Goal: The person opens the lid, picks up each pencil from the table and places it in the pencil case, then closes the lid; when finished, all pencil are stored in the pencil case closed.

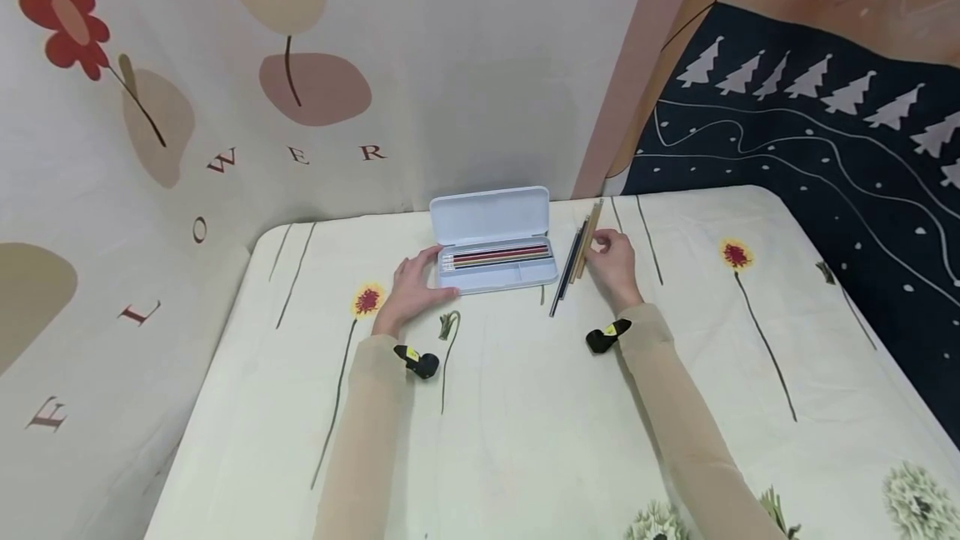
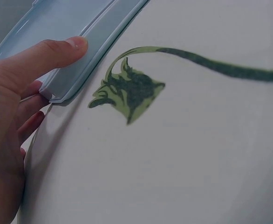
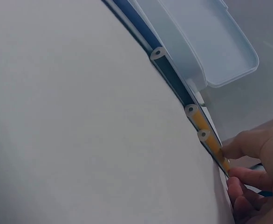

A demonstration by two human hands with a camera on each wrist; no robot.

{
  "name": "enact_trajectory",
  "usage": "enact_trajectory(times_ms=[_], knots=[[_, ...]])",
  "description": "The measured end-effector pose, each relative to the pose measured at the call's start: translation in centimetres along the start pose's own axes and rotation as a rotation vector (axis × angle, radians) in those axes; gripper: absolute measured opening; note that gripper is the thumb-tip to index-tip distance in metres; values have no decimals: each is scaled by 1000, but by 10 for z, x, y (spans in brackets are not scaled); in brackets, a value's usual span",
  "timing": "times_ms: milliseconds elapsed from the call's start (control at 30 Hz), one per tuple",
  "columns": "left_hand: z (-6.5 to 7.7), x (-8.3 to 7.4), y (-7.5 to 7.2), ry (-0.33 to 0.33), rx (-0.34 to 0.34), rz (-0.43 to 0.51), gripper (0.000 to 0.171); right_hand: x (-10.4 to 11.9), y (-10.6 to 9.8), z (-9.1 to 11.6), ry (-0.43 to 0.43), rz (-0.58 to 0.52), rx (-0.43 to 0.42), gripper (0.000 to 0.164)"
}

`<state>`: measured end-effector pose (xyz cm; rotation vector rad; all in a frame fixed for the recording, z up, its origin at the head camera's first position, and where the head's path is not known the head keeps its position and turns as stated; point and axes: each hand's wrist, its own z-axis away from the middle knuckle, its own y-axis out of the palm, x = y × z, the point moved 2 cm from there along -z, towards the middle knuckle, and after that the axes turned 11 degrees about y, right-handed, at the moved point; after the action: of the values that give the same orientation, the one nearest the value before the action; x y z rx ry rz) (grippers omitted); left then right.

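Note:
A light blue pencil case (image 1: 495, 277) lies on the table with its lid (image 1: 491, 217) raised at the back. Several striped pencils (image 1: 498, 257) lie side by side in its rear compartment. My left hand (image 1: 412, 288) grips the case's left end, thumb (image 2: 66, 51) over the front rim and fingers curled round the corner. Just right of the case lie dark pencils (image 1: 567, 273) and yellow pencils (image 1: 588, 240), roughly side by side and slanting. My right hand (image 1: 613, 267) pinches the outermost yellow pencil (image 3: 214, 145) between thumb and fingertips.
A white cloth with printed flowers (image 1: 737, 255) covers the table (image 1: 510, 407). Printed fabric (image 1: 480, 65) hangs right behind the case, with a dark tree-patterned piece (image 1: 795, 132) at the right. Each wrist wears a small black camera (image 1: 423, 365).

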<state>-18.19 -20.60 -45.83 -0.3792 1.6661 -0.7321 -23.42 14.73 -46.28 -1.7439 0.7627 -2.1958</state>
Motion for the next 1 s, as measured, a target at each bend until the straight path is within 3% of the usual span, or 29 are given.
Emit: enact_trajectory(times_ms=[633,1000], knots=[[-2,2,0,-26,7,-6,90,4,3,2,65,22,-11,46],[-2,0,-1,-14,13,-11,91,4,5,1,31,37,-36,40]])
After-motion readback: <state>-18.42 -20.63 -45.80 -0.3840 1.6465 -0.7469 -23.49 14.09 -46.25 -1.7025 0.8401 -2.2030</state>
